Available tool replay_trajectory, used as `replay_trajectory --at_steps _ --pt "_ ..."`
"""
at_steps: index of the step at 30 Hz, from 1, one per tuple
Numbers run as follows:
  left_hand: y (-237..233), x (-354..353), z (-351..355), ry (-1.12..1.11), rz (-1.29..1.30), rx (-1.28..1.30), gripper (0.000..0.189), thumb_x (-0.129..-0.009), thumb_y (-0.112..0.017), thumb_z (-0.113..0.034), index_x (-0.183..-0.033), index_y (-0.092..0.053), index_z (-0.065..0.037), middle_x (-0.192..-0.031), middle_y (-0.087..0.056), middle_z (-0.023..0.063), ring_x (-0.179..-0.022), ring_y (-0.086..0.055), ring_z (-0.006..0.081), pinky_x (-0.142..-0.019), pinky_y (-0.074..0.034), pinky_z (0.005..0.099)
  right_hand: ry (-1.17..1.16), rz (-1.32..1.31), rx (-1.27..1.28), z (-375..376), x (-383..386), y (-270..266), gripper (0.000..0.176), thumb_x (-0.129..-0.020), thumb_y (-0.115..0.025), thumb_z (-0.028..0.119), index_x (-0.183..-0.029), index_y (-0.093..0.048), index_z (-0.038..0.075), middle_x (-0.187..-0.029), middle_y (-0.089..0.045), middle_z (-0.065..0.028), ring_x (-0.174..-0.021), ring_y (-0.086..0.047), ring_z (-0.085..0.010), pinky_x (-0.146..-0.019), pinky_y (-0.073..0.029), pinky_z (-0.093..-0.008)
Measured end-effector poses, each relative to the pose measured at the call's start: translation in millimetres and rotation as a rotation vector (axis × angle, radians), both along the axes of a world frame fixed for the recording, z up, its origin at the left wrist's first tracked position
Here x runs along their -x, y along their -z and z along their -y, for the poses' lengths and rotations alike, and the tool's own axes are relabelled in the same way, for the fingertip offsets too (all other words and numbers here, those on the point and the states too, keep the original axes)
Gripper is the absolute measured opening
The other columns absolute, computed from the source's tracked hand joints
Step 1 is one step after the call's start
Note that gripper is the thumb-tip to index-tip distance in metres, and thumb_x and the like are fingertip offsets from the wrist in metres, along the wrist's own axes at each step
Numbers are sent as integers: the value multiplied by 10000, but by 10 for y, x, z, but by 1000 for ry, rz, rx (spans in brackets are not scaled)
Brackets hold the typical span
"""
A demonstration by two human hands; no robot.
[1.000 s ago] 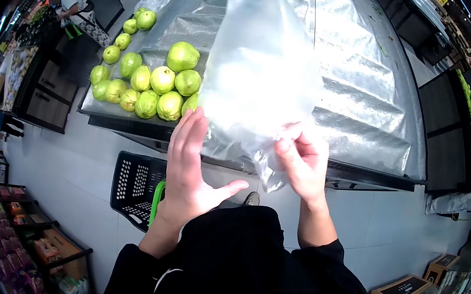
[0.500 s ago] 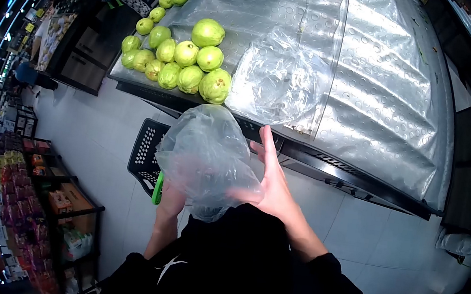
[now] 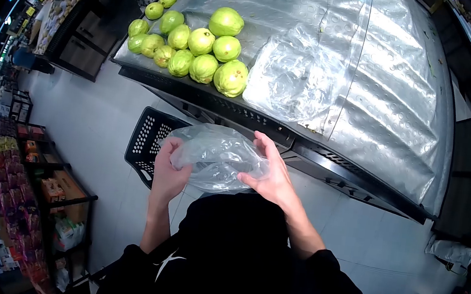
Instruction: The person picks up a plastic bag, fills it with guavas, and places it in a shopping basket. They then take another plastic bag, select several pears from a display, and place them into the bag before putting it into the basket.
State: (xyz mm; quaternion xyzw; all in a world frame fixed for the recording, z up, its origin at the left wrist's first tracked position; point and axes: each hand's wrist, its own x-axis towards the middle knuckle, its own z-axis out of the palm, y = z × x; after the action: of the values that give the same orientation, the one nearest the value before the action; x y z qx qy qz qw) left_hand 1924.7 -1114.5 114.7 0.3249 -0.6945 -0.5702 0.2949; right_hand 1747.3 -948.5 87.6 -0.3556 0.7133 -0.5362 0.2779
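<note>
Just right of the black basket [image 3: 141, 145], the clear bag [image 3: 216, 152] spans from my left hand [image 3: 171, 173], fingers clenched on it, to my right hand [image 3: 273, 179], fingers parted; whether these grip, I can't tell.

Held plastic bag [image 3: 219, 160] clear, white glints. Fruits [image 3: 231, 79] light green, yellowish tinge. Bench cover [image 3: 391, 109] silver, ring pattern. Basket [image 3: 144, 143] black, hole-grid. Garment [image 3: 234, 257] black, white mark [image 3: 170, 262]. Floor [image 3: 112, 133] pale grey. Shelf packets [image 3: 19, 198] purple.

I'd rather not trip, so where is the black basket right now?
In the head view, the black basket is left of centre, below the display's front edge, just beyond the left hand and partly behind the plastic bag.
</note>
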Motion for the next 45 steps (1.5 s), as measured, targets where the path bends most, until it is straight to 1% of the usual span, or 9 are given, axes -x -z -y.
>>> replay_trajectory --at_steps 6,11,15,16,20,23,30,38,45 --pt "-103 27 26 463 123 70 238 -740 -629 56 -945 -542 -28 -825 -579 2 -761 -539 91 -680 -429 241 128 -233 -322 347 46 285 296 -690 -772 120 -931 -620 42 -877 -685 -173 -856 -675 -367 -792 -516 -434" --pt "-75 -193 829 258 -249 -267 278 -744 -474 219 -758 -428 -55 -1093 -600 59 -671 -486 5 -630 -431 178 251 -39 -377 209 177 365 223 -703 -711 48 -905 -618 26 -824 -676 -109 -795 -668 -247 -758 -511 -355" --pt "128 -314 1395 620 -35 248 512 -713 -457 209 -1122 -649 -34 -1452 -478 171 -673 -580 82 -652 -466 228 76 51 -184 302 -37 89 426 -709 -657 -71 -1116 -611 45 -1030 -640 -73 -865 -612 -171 -796 -502 -317" --pt "105 -327 1480 656 86 476 727 -720 -481 181 -1357 -599 -148 -1518 -399 197 -756 -673 218 -700 -525 316 51 92 -136 350 -100 -46 446 -723 -653 -102 -1141 -585 40 -1088 -601 -64 -861 -599 -137 -766 -502 -286" --pt "-167 -186 1415 581 768 428 819 -752 -575 54 -1518 -379 -160 -1580 -301 153 -1098 -612 436 -943 -509 456 -13 76 -75 514 -387 -553 549 -752 -613 -156 -1237 -541 90 -1300 -523 -104 -874 -602 -121 -736 -515 -267" --pt "27 -203 1488 609 637 596 930 -733 -637 18 -1560 -254 -169 -1562 -308 219 -991 -655 440 -897 -538 466 -37 -184 9 610 -531 -616 576 -730 -550 -170 -1216 -579 137 -1357 -526 -159 -895 -633 -181 -744 -520 -294" --pt "-317 -165 1524 744 340 423 992 -724 -732 -69 -1570 -215 -113 -1455 -444 221 -1259 -514 444 -1043 -458 446 55 -512 -856 613 -690 -807 654 -763 -559 0 -1398 -525 154 -1417 -462 -238 -1042 -641 -404 -883 -539 -453" --pt "-691 191 1388 661 99 610 694 -676 -818 -121 -1340 -613 -133 -1400 -488 153 -952 -624 253 -814 -542 379 251 -514 -628 373 -430 -1256 708 -768 -590 18 -1446 -393 74 -1361 -487 -238 -1115 -573 -453 -929 -488 -477" --pt "-1172 904 1127 569 -508 1048 485 -643 -790 -49 -1122 -711 -74 -1187 -621 134 -1014 -622 331 -890 -509 421 299 -651 -410 231 554 -1498 790 -710 -556 -39 -1474 -426 117 -1280 -549 -259 -1198 -542 -422 -1022 -442 -443"
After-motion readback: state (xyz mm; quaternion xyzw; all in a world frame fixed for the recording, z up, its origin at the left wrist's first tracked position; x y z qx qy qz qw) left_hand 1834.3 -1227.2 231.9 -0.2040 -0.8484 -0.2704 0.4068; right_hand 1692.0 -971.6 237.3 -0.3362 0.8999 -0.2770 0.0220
